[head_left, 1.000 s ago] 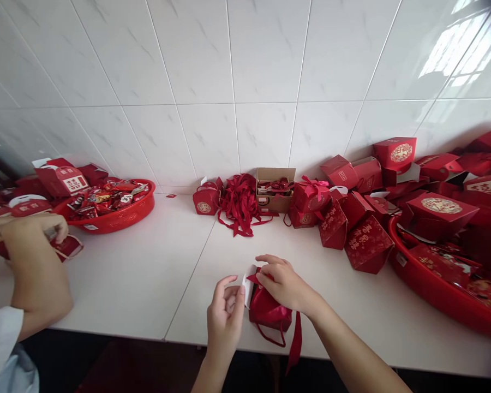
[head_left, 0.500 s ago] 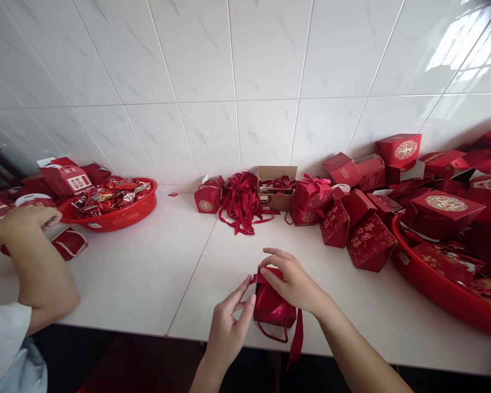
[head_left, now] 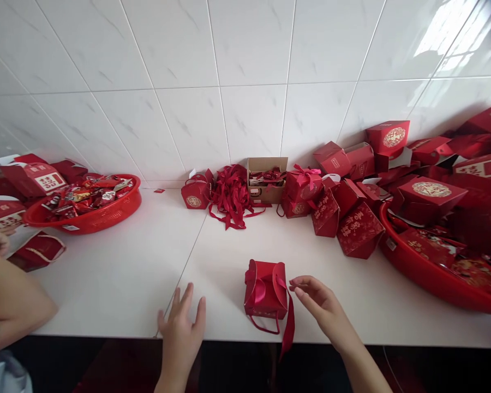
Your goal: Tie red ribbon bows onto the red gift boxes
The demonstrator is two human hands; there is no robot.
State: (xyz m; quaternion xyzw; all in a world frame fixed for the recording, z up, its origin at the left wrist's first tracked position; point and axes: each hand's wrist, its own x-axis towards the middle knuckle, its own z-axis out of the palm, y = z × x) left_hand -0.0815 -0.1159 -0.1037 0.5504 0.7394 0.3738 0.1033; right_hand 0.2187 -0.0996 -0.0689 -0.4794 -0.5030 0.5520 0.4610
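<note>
A small red gift box sits near the table's front edge, with a red ribbon passed through its top. One ribbon end hangs over the edge, and a cord handle loops at the front. To the left of the box, my left hand hovers with its fingers spread, holding nothing. My right hand is just right of the box. Its fingers are loosely bent with a gap to the thumb, fingertips close beside the ribbon; nothing shows in its grasp.
Behind lie a heap of red ribbons, a cardboard box and finished boxes. Red basins of sweets stand left and right, with piled gift boxes. A co-worker's arm is at far left.
Both hands have come off the gift box: my left hand moved left and spread, my right hand drew back to the right. The view has shifted, and the co-worker's arm sits lower.
</note>
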